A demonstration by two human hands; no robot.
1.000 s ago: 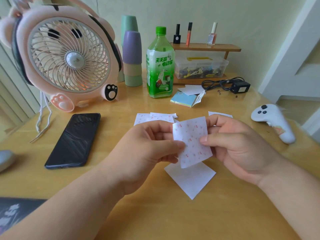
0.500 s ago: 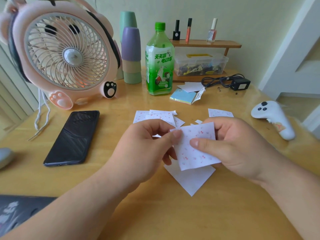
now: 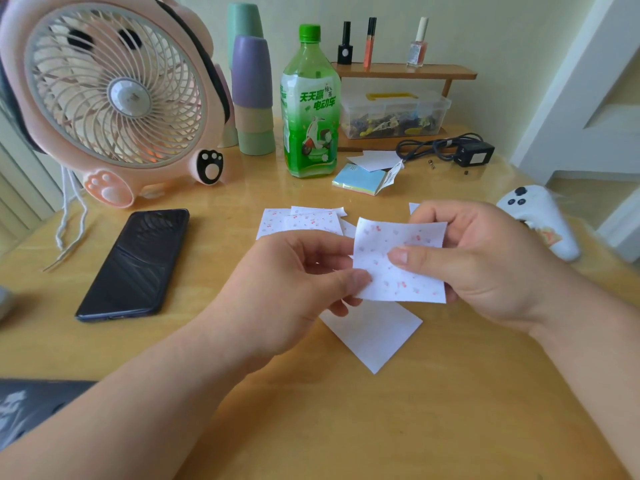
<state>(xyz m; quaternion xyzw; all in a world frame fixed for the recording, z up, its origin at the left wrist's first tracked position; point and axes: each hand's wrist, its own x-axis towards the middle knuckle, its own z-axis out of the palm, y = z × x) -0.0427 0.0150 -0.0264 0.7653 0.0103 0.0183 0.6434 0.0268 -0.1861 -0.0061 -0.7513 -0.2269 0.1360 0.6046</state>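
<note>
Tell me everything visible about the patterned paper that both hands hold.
The patterned paper is a thin, roughly square white sheet with tiny red and grey marks. It is held up, facing the camera. The left hand pinches its lower left edge; the right hand pinches its right side, thumb in front.

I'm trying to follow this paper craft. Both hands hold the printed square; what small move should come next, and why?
Probably start a first fold, bringing one edge over to the opposite one. The printed square looks flat and uncreased, the left hand pinches its left edge, the right hand pinches its middle, and it hangs clear above the table.
</note>
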